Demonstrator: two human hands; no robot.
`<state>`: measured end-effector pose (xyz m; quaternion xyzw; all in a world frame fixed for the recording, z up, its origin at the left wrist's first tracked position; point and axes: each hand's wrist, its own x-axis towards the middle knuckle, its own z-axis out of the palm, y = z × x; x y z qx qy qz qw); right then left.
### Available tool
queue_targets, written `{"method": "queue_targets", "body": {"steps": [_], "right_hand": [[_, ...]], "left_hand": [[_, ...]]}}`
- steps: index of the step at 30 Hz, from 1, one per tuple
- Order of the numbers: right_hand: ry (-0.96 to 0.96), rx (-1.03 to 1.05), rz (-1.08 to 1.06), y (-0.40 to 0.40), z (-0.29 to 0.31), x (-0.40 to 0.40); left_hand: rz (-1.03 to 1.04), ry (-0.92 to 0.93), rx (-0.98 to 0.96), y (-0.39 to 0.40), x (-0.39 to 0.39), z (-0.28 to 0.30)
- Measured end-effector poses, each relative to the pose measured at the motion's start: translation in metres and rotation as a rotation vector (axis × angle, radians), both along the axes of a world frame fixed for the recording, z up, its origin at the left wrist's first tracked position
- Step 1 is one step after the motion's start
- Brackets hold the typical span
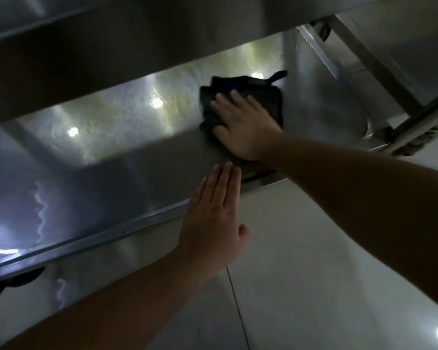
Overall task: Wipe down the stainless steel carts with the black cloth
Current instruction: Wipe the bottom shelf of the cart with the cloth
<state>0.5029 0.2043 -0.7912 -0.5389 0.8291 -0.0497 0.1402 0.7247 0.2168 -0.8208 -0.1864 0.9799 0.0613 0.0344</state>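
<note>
A stainless steel cart's lower shelf (116,137) fills the middle of the head view, shiny with light reflections. The black cloth (258,89) lies folded on the shelf's right part. My right hand (240,122) presses flat on the cloth with straight, spread fingers. My left hand (213,218) is flat with fingers together, its fingertips over the shelf's front edge (111,233); I cannot tell whether it touches the metal.
The cart's upper shelf (111,46) overhangs the top of the view. An upright post and a slanted bar (415,122) stand at the right. Pale floor tiles (314,274) spread below the shelf. A dark caster (13,281) shows at the lower left.
</note>
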Motion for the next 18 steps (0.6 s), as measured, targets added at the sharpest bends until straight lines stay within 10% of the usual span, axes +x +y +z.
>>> {"method": "queue_targets", "body": {"steps": [11, 18], "right_hand": [[0.018, 0.02, -0.406, 0.123, 0.002, -0.09], [-0.04, 0.031, -0.423, 0.046, -0.001, -0.023]], "left_hand": [[0.003, 0.017, 0.053, -0.001, -0.001, 0.003], [0.02, -0.022, 0.08, 0.0, -0.001, 0.007]]}}
